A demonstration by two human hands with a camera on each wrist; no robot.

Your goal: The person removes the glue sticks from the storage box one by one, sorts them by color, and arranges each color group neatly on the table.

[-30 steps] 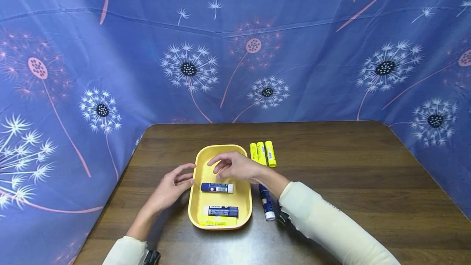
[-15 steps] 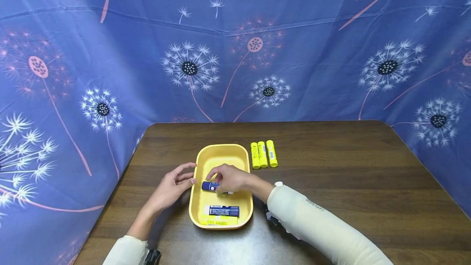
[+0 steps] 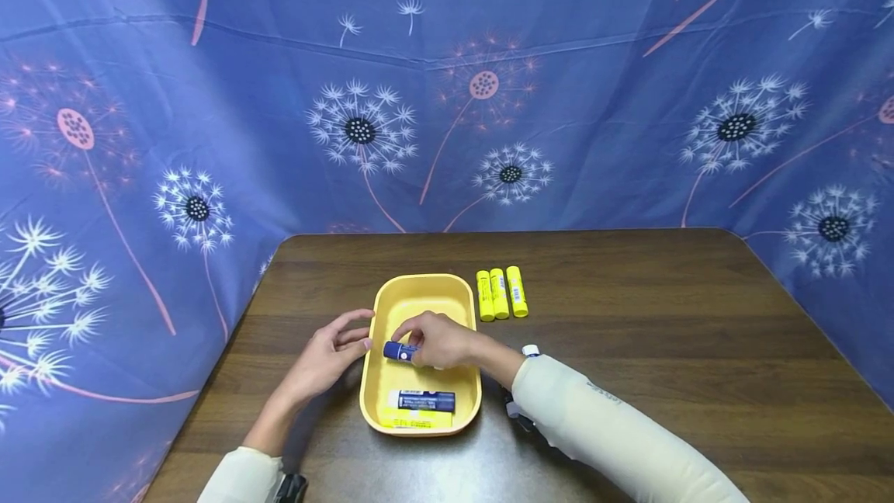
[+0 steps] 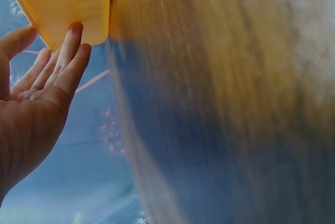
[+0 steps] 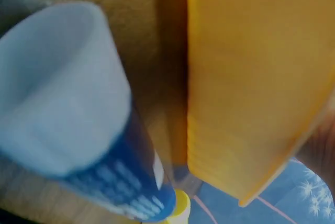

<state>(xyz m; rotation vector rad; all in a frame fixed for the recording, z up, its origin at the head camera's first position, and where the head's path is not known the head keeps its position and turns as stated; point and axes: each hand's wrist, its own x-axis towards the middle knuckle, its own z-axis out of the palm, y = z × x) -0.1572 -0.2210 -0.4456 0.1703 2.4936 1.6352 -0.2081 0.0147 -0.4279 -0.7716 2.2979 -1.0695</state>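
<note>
A yellow tray (image 3: 461, 293) lies on the table. In it, my right hand (image 3: 440, 341) pinches a blue glue stick (image 3: 396, 351) between thumb and fingers; its white end is mostly hidden by the hand. My left hand (image 3: 323, 354) is at the tray's left side, its fairly straight fingers touching the outer wall in the left wrist view. Another blue glue stick (image 3: 426, 400) lies near the tray's front, beside a yellow glue stick (image 3: 417, 418).
Several more glue sticks lie right of the tray. Among them is a row of yellow glue sticks (image 3: 500, 293). A white-ended blue glue stick (image 5: 120, 177) looms close in the right wrist view, largely behind the sleeve in the head view. A patterned blue cloth (image 3: 601, 138) hangs behind the table.
My right hand has come down from above the tray onto the blue glue stick and now pinches it, tilting it slightly. My left hand stays at the tray's side.
</note>
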